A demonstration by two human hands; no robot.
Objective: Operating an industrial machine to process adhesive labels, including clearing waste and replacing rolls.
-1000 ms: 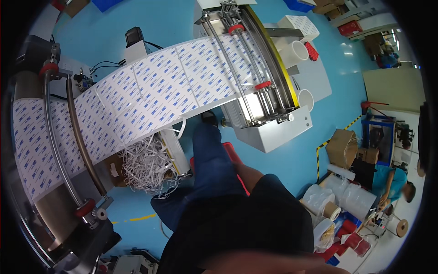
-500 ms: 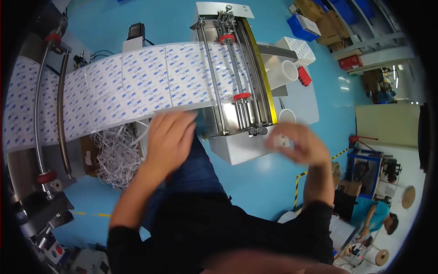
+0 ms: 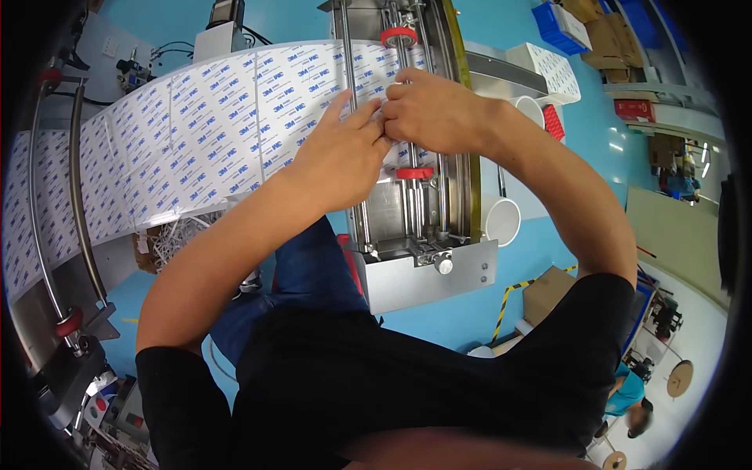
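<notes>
A long white sheet (image 3: pixel 219 117) with a repeating blue print runs from the left into a metal roller machine (image 3: pixel 431 286). My left hand (image 3: pixel 337 164) rests over the sheet at the machine's near rod, its fingers stretched and partly spread. My right hand (image 3: pixel 442 113) reaches across the machine from the right, fingers curled in and touching the left fingertips. Whatever the right fingers hold, if anything, is hidden. Red rings sit on the middle shaft: an upper red ring (image 3: pixel 399 36) beyond my hands and a lower red ring (image 3: pixel 414 173) nearer me.
Rods with red rollers (image 3: pixel 69 323) stand at the left under the sheet's other end. Shredded white strips (image 3: pixel 184 239) lie below the sheet. At right are a white cup (image 3: pixel 501 219), a red block (image 3: pixel 553 121) and a blue bin (image 3: pixel 558 30). A co-worker (image 3: pixel 623 392) is at lower right.
Both hands have moved up onto the sheet at the machine and come together, the right one swinging in from the machine's right side. The view has shifted, with the machine appearing closer.
</notes>
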